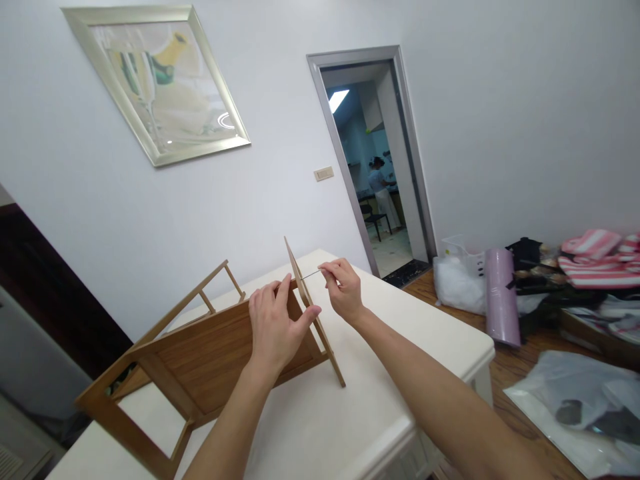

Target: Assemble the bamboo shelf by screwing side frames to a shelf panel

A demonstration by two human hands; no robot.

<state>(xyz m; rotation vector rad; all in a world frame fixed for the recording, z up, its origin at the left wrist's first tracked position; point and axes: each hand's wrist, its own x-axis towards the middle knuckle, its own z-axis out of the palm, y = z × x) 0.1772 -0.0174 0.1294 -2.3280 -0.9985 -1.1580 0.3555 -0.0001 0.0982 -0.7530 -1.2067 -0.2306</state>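
Note:
A brown wooden piece of furniture [215,347], with a solid panel and slatted side frames, lies on its side on the white table. My left hand [275,320] grips its right end, fingers over the panel's upper edge and thumb against the upright end frame [330,353]. On the outer side of that frame, my right hand [343,287] is closed in a pinch on a thin metal rod [311,274], which looks like a hex key. The rod's tip meets the end frame near its upper part; the fastener there is too small to make out.
The white table [390,373] has a rounded corner at right. On the floor stand a purple roll [500,300], clear plastic bags [585,393] and striped cloth [600,260]. Behind are a framed picture [200,107] and a doorway, with a person [383,187] in the far room.

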